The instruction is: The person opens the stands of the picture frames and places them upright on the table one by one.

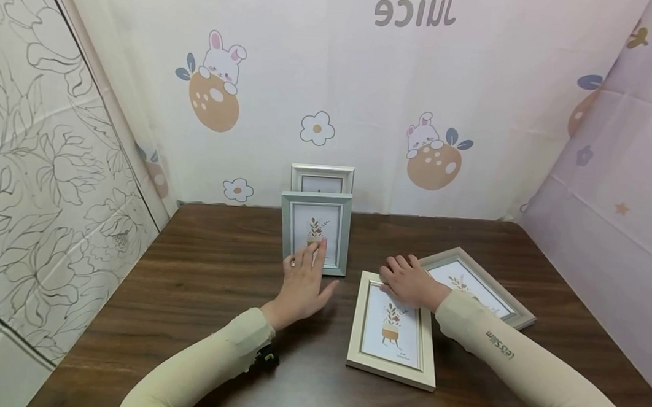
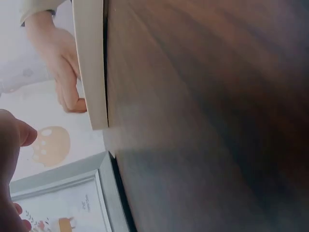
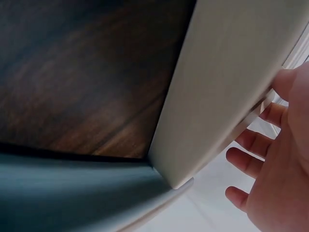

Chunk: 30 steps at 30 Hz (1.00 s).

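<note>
My left hand (image 1: 302, 291) reaches up with fingers extended, overlapping the lower face of an upright blue-green picture frame (image 1: 287, 226). Its thumb points away to the right. A cream picture frame (image 1: 357, 328) lies face up on the table, its print showing a plant in a pot on legs. Over its top right corner rests my right hand (image 1: 413, 285), with loosely bent, separated fingers. In the right wrist view its thumb (image 3: 285, 82) is right at the cream frame's edge. Beyond that hand a grey-beige picture frame (image 1: 488, 279) lies flat and slanted, partly hidden by the forearm.
A white picture frame (image 1: 323, 169) stands upright behind the blue-green one, near the curtain (image 1: 277, 72) at the table's back edge. The dark wooden table (image 1: 206, 265) extends around them. A black item (image 1: 267, 357) sits at my left wrist. A flower-patterned panel (image 1: 52, 152) borders the left side.
</note>
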Each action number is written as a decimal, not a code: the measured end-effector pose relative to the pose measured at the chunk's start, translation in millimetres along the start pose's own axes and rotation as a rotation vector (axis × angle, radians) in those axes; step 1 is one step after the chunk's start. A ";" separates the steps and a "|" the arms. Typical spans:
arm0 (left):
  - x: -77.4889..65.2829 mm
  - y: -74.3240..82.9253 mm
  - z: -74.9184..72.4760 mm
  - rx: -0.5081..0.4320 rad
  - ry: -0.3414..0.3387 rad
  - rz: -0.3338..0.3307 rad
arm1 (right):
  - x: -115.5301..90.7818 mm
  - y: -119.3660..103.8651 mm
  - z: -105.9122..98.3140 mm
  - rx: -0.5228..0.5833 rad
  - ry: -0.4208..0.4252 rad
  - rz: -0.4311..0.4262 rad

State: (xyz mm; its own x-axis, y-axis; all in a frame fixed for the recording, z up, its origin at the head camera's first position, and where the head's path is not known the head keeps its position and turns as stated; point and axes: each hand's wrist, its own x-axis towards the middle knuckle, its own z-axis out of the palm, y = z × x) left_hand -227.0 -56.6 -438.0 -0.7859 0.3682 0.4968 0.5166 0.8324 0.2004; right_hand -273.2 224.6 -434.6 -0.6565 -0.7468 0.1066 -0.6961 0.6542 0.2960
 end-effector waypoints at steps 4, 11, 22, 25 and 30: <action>1.7 2.5 0.0 0.024 -0.025 0.007 | 1.5 1.3 3.1 -0.031 0.027 -0.009; 2.9 4.8 -2.2 0.029 -0.081 0.009 | 2.5 0.2 2.9 -0.030 0.030 -0.016; 9.7 2.2 -15.1 0.019 -0.055 0.012 | 2.8 0.8 -12.1 0.025 0.101 0.007; 12.5 -1.4 -19.5 0.017 -0.063 0.003 | 3.4 1.7 -18.1 0.024 0.121 0.030; 17.9 -7.2 -27.9 0.013 -0.045 -0.004 | 3.0 3.4 -28.6 0.032 0.194 0.027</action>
State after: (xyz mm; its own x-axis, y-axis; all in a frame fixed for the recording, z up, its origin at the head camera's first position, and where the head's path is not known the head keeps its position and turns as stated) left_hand -235.3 -67.6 -407.0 -0.8025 0.3832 0.4574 0.5094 0.8391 0.1908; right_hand -269.2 221.1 -406.1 -0.6087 -0.7361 0.2962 -0.6901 0.6753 0.2602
